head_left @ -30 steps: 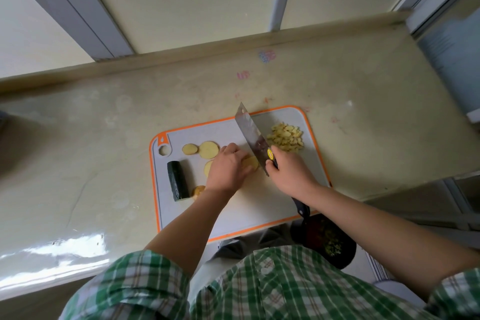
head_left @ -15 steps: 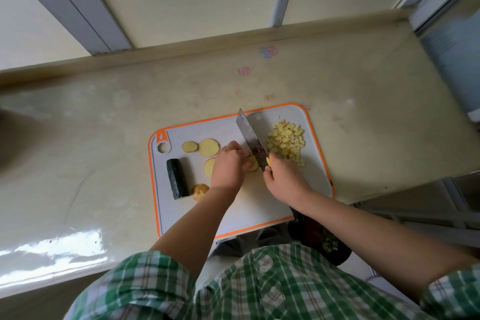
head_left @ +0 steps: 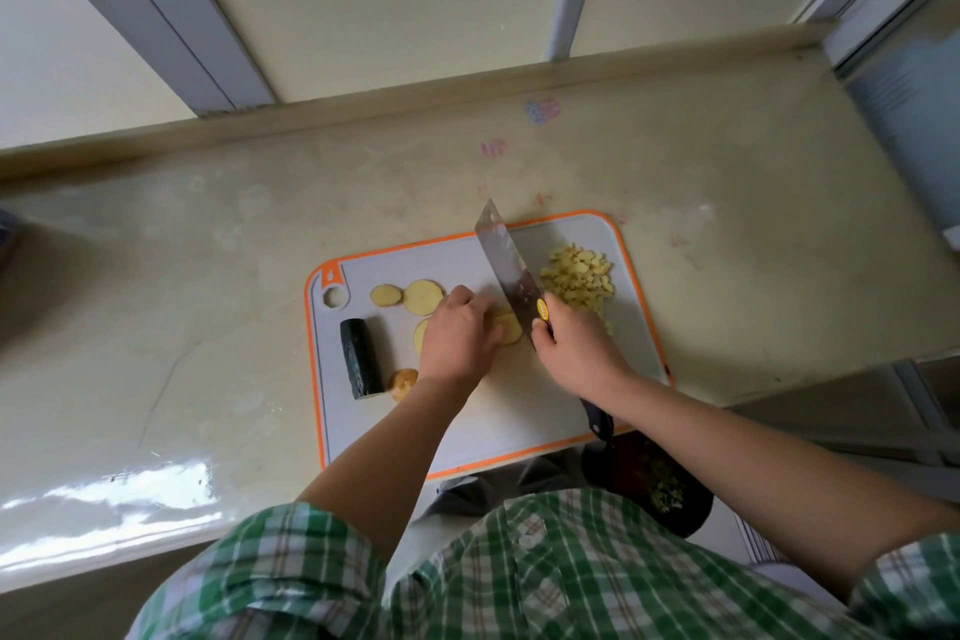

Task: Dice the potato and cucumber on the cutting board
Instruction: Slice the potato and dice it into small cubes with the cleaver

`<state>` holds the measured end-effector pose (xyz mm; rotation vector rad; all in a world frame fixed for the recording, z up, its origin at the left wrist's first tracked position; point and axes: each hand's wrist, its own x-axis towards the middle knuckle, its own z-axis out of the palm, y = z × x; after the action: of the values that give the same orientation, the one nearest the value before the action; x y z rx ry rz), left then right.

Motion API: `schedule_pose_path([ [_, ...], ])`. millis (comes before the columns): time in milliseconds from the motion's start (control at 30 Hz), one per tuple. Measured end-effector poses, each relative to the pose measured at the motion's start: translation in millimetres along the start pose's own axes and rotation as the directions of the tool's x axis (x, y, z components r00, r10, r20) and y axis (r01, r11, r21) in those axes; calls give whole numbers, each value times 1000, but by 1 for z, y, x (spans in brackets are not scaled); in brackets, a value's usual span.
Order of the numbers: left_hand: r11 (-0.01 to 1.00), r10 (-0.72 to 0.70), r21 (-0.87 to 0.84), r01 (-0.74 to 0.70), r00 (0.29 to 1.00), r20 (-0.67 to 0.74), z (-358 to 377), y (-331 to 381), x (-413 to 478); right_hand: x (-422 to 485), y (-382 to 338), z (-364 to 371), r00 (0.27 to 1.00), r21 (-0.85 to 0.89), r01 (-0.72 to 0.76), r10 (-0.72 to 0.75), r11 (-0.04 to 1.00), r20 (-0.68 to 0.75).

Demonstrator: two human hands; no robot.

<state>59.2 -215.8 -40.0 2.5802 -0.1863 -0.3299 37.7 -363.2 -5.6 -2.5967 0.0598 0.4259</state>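
Right hand: has swung the cleaver back up since half a second ago, when the blade sat low over the board. Tip now points past the far rim. Fingers wrapped round the handle at the blade's heel; black handle end sticks out behind the wrist.
Left hand: same spot as before, fingers curled down onto the held slices, knuckles just beside the blade's flat.
Held slices: potato, mostly hidden under the fingers; a pale edge shows between hand and blade. Can't tell how many are stacked.
Read: one down-up stroke just completed, so mid chopping rhythm. Next stroke likely lands on that exposed edge.
Diced potato: heap right of the blade, far-right part of the board, looks unchanged.
Loose slices: two rounds beyond the left hand, one more peeking out beside it, all whole.
End piece: brown-skinned, near the left wrist, uncut.
Cucumber: dark stub lying on the board's left side, well apart from the blade, untouched.
Cutting board: grey, orange rim, near edge at the front of the bench.
Bowl: dark, below the bench front, holds chopped bits; kind unclear.
Progress: potato part diced, cucumber not started. Likely under halfway.
Risk: knuckles close to the blade; the stack may slide.
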Motion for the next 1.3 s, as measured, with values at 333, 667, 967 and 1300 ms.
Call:
schedule_pose_path([
  [333, 999, -47, -19, 46, 999, -21, 2, 4, 1, -7, -5, 6, 997, -46, -8, 11, 999, 71],
  [667, 996, -62, -63, 62, 998, 3, 0, 5, 2, -8, 1, 26, 1000, -28, -3, 3, 1000, 3],
  [967, 997, 75, -1, -75, 996, 53, -2, 0, -8, 3, 3, 14, 1000, -10, 10, -10, 1000, -27],
  [1300, 992, 71, 103, -75, 996, 46, 9, -3, -8, -11, -1, 7, 999, -55, 51, -51, 997, 7],
])
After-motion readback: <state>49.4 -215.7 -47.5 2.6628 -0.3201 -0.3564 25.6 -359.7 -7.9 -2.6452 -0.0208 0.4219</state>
